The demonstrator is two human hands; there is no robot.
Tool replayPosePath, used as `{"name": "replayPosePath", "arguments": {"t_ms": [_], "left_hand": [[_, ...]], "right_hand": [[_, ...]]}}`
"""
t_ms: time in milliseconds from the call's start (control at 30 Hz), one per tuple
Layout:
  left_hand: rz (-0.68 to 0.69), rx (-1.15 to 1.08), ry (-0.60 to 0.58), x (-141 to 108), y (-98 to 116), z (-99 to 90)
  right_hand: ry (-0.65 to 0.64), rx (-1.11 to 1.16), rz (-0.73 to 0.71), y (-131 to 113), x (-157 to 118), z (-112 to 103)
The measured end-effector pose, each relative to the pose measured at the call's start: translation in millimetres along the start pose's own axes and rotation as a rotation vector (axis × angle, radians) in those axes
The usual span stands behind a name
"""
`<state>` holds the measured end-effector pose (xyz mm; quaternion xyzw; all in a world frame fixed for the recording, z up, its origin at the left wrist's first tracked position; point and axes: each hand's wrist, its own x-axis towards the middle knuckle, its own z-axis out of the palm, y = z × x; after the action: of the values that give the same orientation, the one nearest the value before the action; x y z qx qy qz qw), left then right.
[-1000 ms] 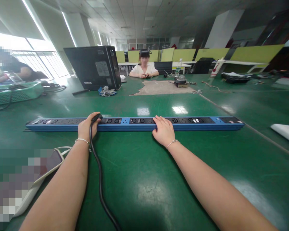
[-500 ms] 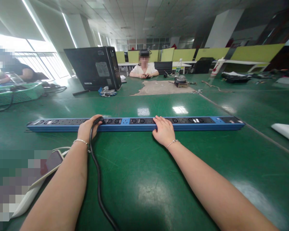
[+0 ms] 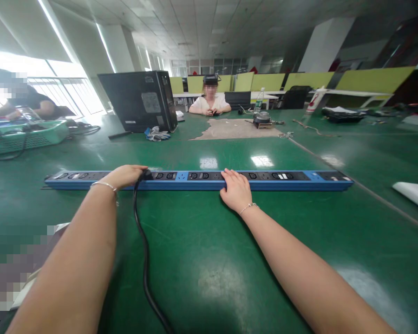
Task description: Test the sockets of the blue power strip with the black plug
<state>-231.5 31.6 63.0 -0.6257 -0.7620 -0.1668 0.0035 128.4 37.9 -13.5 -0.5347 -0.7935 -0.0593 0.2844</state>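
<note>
A long blue power strip (image 3: 292, 185) with rows of black sockets lies across the green table in front of me. My left hand (image 3: 126, 176) reaches over its left half and grips a black plug (image 3: 146, 175) that sits at the strip's sockets. Whether the plug is fully seated cannot be seen. From it a thick black cable (image 3: 145, 260) runs down toward me. Right of the middle, my right hand (image 3: 236, 189) holds the strip, its fingers laid over the top and the thumb at the front side.
Beyond the strip stand a black computer case (image 3: 135, 102), grey gloves (image 3: 156, 134) and a green basket (image 3: 38, 138) with cables. A person (image 3: 210, 103) sits across the table, another (image 3: 38, 99) at the far left. A white object (image 3: 413, 195) lies at the right.
My left hand has shifted left and turned flatter, with its fingers still at the plug, and its wrist has swung outward. My right hand stays in place on the strip.
</note>
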Motion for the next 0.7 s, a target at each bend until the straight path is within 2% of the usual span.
{"name": "replayPosePath", "arguments": {"t_ms": [67, 100, 167, 300, 500, 700], "left_hand": [[-0.035, 0.115, -0.216, 2.6, 11.1, -3.6], [-0.028, 0.182, -0.272, 2.8, 15.9, -3.8], [0.010, 0.272, -0.265, 1.1, 22.0, -1.3], [0.047, 0.315, -0.208, -7.7, 21.9, 8.3], [-0.011, 0.363, -0.162, -23.9, 25.4, 11.3], [-0.004, 0.406, -0.227, -18.6, 33.0, 8.4]], "right_hand": [[0.000, -0.001, -0.002, 0.3, 0.1, 0.3], [0.000, -0.001, -0.003, 0.4, 0.2, 0.4], [-0.004, 0.001, -0.004, 0.6, 0.4, 0.2], [-0.016, -0.002, -0.004, 0.2, 0.6, -1.2], [-0.029, 0.003, -0.005, -0.2, 0.9, -1.5], [-0.037, -0.018, -0.008, 0.2, 1.2, -2.3]]}}
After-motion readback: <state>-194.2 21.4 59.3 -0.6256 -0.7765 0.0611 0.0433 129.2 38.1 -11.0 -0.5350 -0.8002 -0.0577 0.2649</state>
